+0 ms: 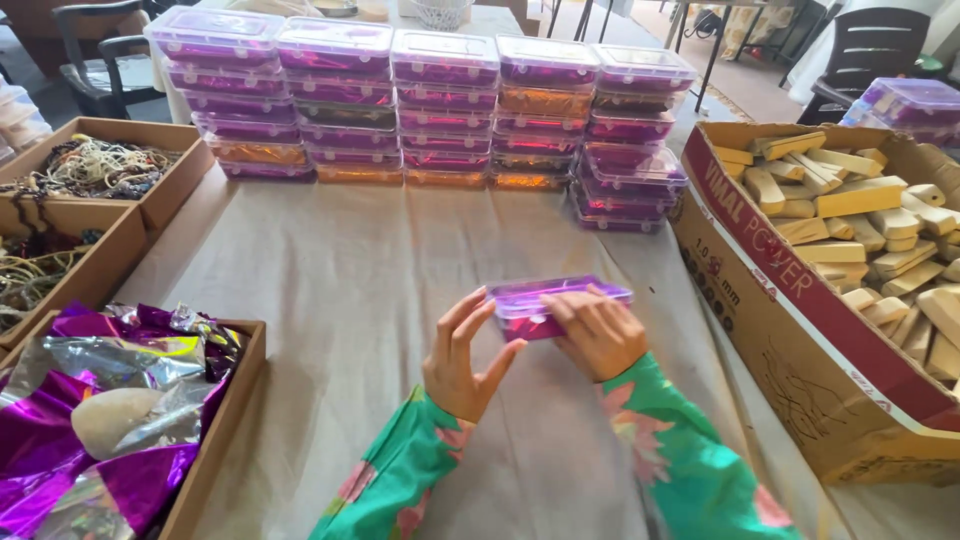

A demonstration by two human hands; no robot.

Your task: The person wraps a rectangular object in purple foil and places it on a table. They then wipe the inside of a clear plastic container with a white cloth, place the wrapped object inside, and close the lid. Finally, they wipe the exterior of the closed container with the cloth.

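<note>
- Purple-lidded box point(560, 300): small clear plastic container with a purple lid, held just above the cloth-covered table point(340, 290), near the middle of it and in front of the person.
- Right hand point(598, 335): closed over the box from the near side, fingers lying across the lid, thumb side under it. Grip firm, hand holding the box.
- Left hand point(462, 355): fingers half spread, fingertips pressed to the box's left end; thumb points up toward its lower edge. Steadying, not wrapped round it.
- Both sleeves green with pink flower print.
- Stacked boxes point(430, 110): five columns of the same kind of container along the far edge of the table, well apart from the hands.
- Cardboard carton point(800, 330): to the right, open, filled with pale wooden blocks point(860, 215).
- Foil tray point(130, 410): low brown tray to the left with crumpled purple and silver foil.
- Bead trays point(90, 170): two further brown trays behind it, holding tangled strings and beads.
</note>
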